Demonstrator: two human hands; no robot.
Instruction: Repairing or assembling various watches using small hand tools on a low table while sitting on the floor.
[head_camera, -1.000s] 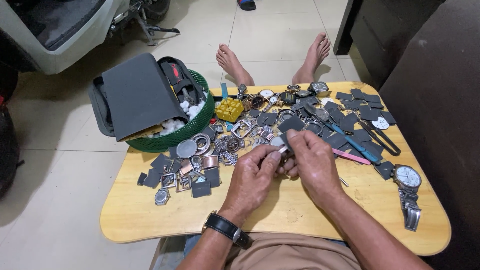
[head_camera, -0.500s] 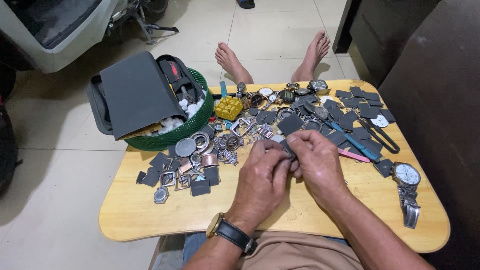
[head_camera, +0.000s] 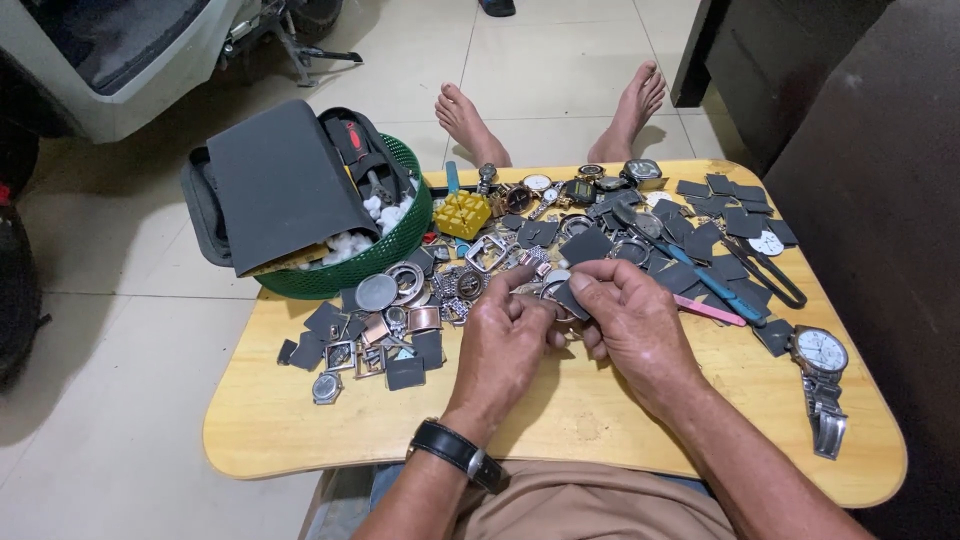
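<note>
Both hands meet over the wooden table (head_camera: 600, 420): the left hand (head_camera: 505, 345) and right hand (head_camera: 630, 320) pinch a small round silver watch case (head_camera: 556, 290), partly hidden by fingers, above scattered watch parts (head_camera: 420, 300).

Home floor-side watch repair spot, low wooden table (head_camera: 300, 440) strewn with watch parts (head_camera: 400, 320), tiled floor (head_camera: 100, 460)

Soft, even daylight lit the scene brightly from above and the far side, so the pale floor tiles (head_camera: 540, 60) shone with mild glare while the right and left edges fell into deep shadow. Beneath the wooden table (head_camera: 300, 420), a faint shadow spread on the floor at its left edge. Focus was sharp at the centre, and wide-angle bending curved the frame's corners.
</note>
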